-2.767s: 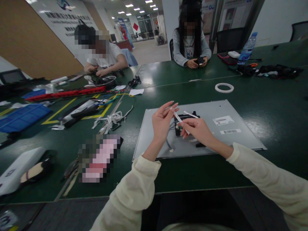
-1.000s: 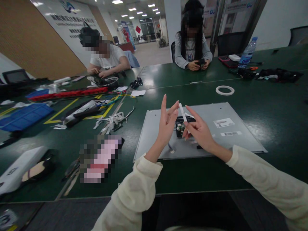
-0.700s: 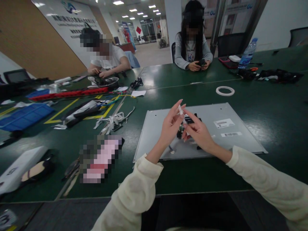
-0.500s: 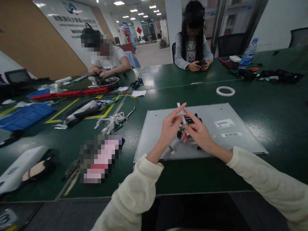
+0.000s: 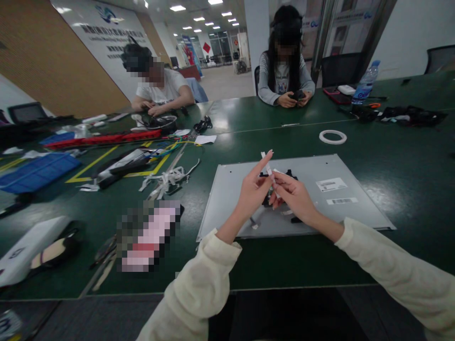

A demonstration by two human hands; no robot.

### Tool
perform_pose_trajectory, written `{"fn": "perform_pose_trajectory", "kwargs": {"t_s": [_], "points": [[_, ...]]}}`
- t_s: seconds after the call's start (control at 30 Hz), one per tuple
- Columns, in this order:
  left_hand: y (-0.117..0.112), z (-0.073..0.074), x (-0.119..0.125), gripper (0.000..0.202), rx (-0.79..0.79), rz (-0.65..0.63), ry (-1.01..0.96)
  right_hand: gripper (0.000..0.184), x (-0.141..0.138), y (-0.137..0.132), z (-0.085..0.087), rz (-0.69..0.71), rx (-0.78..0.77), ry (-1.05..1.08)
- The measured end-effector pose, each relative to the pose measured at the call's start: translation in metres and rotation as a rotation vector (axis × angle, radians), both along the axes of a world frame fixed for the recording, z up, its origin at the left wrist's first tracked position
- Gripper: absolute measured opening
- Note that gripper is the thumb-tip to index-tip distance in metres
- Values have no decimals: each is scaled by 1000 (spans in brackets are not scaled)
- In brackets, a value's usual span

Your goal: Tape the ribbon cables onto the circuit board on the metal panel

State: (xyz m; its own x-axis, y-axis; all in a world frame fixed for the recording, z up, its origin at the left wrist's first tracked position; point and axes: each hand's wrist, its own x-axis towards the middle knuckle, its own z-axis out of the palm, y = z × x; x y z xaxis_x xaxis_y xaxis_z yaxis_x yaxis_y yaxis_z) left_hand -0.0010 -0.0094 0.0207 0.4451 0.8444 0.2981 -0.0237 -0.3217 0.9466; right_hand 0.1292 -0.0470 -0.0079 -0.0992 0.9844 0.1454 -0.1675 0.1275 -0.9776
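Observation:
Both hands meet above a flat grey metal panel (image 5: pixel 234 194), with a narrow white strip of tape (image 5: pixel 269 169) between them. My left hand (image 5: pixel 253 189) pinches the strip, its index finger pointing up along it. The thumb and fingertips of my right hand (image 5: pixel 293 194) are closed on the lower part of the same strip. Under the fingers lies a dark circuit board (image 5: pixel 266 199) on the panel, mostly hidden by my hands. Two white labels, one a barcode label (image 5: pixel 341 201), are stuck on the panel's right side.
Beyond the panel lies a white tape roll (image 5: pixel 332 137). To the left are a tangle of white strips (image 5: pixel 168 182), a pixelated phone (image 5: pixel 156 232), a blue basket (image 5: pixel 39 173) and a white case (image 5: pixel 31 248). A water bottle (image 5: pixel 365 85) stands far right. Two people sit opposite.
My right index finger has bent down from near the strip's top toward the thumb. Both hands stay over the panel with the strip between them.

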Motion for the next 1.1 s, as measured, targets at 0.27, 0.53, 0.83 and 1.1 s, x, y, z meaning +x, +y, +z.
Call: {"fn": "perform_pose_trajectory", "kwargs": {"t_s": [0.27,0.53,0.83,1.1], "points": [[-1,2,0,60,-14,-20,-3,49,0,4,-5,27,1,43],[-1,4,-2,66,9,22,0,63,-2,-1,0,58,25,50],[1,6,-5,74,-22,-39,0,75,-1,0,1,50,17,24],[0,11,-5,82,32,-22,-53,78,-4,-3,0,56,60,46]]}}
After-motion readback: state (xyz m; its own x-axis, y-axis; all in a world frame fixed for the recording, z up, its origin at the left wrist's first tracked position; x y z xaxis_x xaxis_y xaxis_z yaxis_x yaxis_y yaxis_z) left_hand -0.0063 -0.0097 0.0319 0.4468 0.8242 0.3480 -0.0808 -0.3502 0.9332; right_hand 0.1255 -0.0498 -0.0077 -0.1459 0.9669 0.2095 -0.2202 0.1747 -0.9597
